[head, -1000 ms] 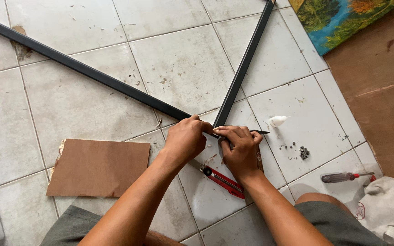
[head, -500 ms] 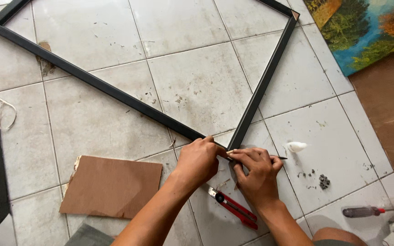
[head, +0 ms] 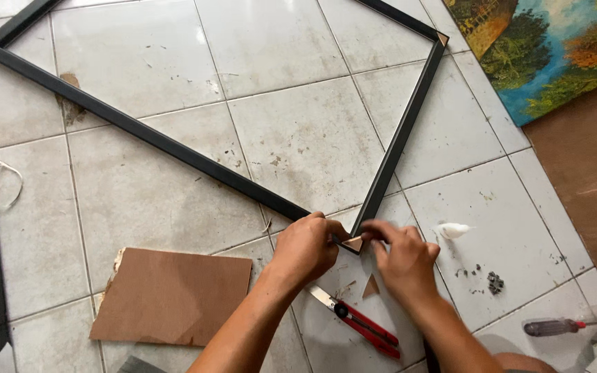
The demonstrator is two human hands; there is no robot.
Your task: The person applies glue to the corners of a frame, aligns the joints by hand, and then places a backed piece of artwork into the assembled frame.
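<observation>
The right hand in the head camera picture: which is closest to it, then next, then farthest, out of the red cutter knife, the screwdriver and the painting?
From the right hand:
1. Red cutter knife, lying on the tiles just below it, toward the person.
2. Screwdriver, lower right on the floor.
3. Painting, far off in the top right corner.

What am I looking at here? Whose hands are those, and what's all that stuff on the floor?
The camera sits on a person's head and looks down, so those are that person's own hands. The left hand and right hand press a small brown triangle onto the near corner of a black frame lying on the tiled floor. Nearby lie a red cutter, a brown board, a screwdriver and a painting.
</observation>
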